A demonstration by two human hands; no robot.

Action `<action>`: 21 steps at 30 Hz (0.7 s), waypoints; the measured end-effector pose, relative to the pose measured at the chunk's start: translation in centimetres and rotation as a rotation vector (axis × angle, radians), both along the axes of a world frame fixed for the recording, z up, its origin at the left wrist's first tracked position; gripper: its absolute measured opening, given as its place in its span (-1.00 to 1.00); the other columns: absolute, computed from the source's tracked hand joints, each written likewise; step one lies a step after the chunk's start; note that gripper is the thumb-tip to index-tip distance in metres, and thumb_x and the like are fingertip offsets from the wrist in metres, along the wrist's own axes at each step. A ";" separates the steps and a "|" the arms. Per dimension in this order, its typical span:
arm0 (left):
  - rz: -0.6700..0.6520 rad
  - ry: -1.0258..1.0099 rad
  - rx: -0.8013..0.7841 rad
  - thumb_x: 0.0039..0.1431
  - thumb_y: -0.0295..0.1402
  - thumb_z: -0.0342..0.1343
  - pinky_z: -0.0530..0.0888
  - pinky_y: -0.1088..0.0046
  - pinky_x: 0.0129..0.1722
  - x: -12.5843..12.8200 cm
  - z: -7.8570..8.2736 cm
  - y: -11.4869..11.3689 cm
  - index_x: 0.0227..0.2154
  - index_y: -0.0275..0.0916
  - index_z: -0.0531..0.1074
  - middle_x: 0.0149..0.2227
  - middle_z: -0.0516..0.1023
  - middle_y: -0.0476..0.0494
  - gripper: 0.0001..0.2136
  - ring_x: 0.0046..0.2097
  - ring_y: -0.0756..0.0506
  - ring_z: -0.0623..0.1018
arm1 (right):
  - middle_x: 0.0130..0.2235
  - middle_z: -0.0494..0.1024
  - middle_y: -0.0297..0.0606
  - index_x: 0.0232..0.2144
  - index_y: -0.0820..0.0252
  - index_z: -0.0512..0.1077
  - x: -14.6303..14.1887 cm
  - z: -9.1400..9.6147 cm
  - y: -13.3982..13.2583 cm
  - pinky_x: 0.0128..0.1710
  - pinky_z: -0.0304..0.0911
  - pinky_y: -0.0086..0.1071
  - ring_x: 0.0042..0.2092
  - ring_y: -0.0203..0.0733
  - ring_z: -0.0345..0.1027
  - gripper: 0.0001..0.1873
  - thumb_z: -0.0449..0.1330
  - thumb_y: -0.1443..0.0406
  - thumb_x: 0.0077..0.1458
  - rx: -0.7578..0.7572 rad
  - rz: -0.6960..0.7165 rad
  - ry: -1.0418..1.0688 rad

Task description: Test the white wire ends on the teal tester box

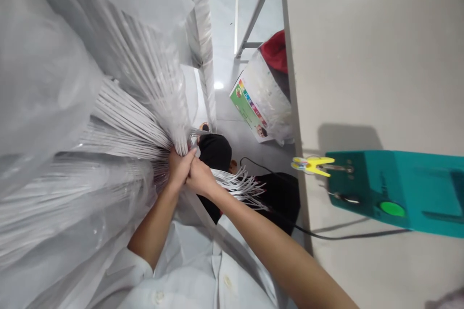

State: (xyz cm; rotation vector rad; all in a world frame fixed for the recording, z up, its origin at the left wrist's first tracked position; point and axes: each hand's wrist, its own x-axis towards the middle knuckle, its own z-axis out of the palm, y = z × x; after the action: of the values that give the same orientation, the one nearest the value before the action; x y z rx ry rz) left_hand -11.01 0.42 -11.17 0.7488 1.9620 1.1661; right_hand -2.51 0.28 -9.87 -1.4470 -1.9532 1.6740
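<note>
A bundle of thin white wires [128, 118] runs from the left, and its loose ends [242, 186] fan out to the right past my hands. My left hand [177, 169] is closed around the bundle where the strands gather. Right beside it, touching it, my right hand [200, 175] is closed on the same wires. More white strands [154, 65], covered by clear plastic film [43, 43], come down from above to my grip. The fingertips are mostly hidden.
On the right table [366, 77] sits a teal device [416, 183] with a yellow clip [313, 165] and a black cable [348, 237]. A printed box [250, 111] with clear plastic, a red cloth [276, 53] and black fabric [281, 198] are below the table edge. A plastic-wrapped post [205, 34] stands ahead.
</note>
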 end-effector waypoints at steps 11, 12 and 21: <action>0.053 -0.287 0.085 -0.14 -0.24 0.24 0.37 0.50 -0.42 0.6 0.0 -0.1 -0.49 -0.32 0.36 -0.58 0.44 0.01 -0.75 -0.51 0.02 0.45 | -0.38 0.51 -0.20 -0.35 0.24 0.33 2.1 -3.9 4.8 -0.30 0.33 -0.35 -0.33 -0.23 0.43 -0.64 -0.01 0.05 0.10 -0.641 -0.651 0.473; 0.054 -0.327 0.087 -0.14 -0.25 0.24 0.35 0.51 -0.46 0.7 -0.1 -0.2 -0.50 -0.31 0.35 -0.62 0.41 0.04 -0.75 -0.55 0.04 0.42 | -0.40 0.51 -0.20 -0.35 0.23 0.31 1.7 -4.2 5.2 -0.33 0.33 -0.37 -0.35 -0.24 0.43 -0.62 -0.01 0.02 0.10 -0.681 -0.737 0.508; 0.038 -0.508 0.048 -0.14 -0.29 0.25 0.26 0.57 -0.58 0.5 0.4 -0.9 -0.47 -0.28 0.33 -0.69 0.30 0.12 -0.76 -0.64 0.10 0.31 | -0.25 0.46 -0.21 -0.20 0.29 0.36 -2.6 -7.5 10.1 -0.30 0.36 -0.30 -0.28 -0.25 0.38 -0.67 0.03 0.13 0.17 -0.912 -1.201 0.746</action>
State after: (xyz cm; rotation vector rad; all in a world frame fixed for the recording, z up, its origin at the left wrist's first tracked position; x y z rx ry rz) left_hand -10.47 -0.45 -10.72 0.3868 1.5329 1.2820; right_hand -5.09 10.35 -17.36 -1.3445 0.2049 1.9198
